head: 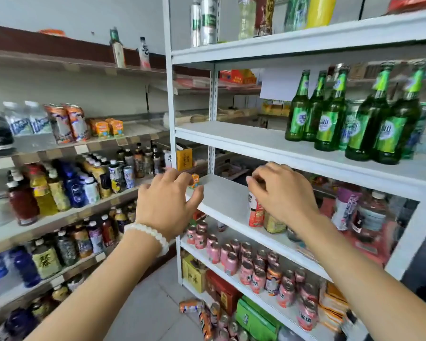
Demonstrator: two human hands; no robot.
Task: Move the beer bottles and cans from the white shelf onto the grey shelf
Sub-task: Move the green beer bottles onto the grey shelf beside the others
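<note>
1. We face the white shelf (256,143), with the grey shelf (67,146) well apart at left.
2. Green beer bottles (330,114) stand upright on the white shelf's middle board, long axes vertical, necks up; tall cans (203,22) stand above.
3. Our left hand (165,205) hovers, fingers loosely spread, holding nothing.
4. Our right hand (280,193) curls over a red-labelled bottle (255,214); whether it grips, we cannot tell.
5. We judge the step a reach; next comes a lift and a leftward carry.
</note>
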